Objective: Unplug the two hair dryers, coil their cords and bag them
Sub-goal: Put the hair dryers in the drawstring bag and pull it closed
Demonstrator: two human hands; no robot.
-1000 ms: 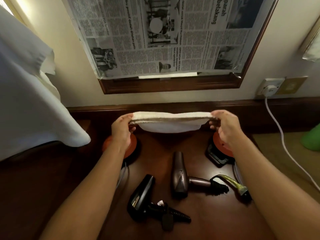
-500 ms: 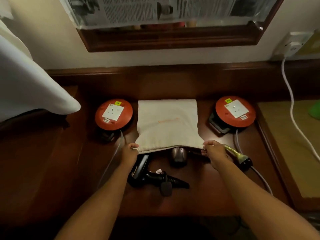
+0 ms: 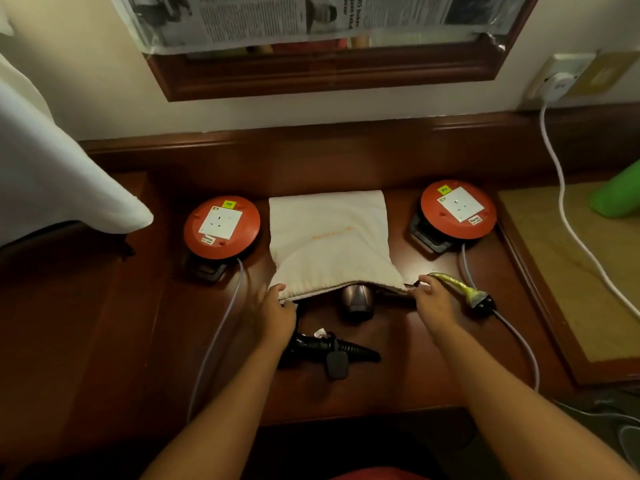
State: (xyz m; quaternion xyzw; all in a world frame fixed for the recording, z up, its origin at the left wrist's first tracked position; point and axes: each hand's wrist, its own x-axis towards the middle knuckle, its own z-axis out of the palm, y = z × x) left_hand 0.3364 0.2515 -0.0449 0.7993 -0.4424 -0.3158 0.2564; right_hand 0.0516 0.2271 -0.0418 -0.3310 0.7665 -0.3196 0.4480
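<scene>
A cream cloth bag (image 3: 329, 244) lies flat on the dark wooden desk (image 3: 415, 368), its open mouth toward me. My left hand (image 3: 278, 311) grips the mouth's left corner and my right hand (image 3: 433, 299) grips the right corner. The bronze hair dryer (image 3: 356, 299) pokes out from under the bag's mouth, most of it covered. The black hair dryer (image 3: 318, 348) lies in front of the bag with its coiled cord and black plug (image 3: 336, 363), partly hidden by my left wrist.
Two orange cable reels with sockets stand beside the bag, one on the left (image 3: 221, 226) and one on the right (image 3: 457, 209), grey cords trailing forward. A yellow-green wrapped plug (image 3: 460, 289) lies right of my hand. White cloth (image 3: 52, 174) hangs left; a white cable (image 3: 568, 202) runs from a wall socket.
The bag, held up in the air a second ago, now lies on the desk over the bronze dryer. Both hands came down toward me with the bag's mouth.
</scene>
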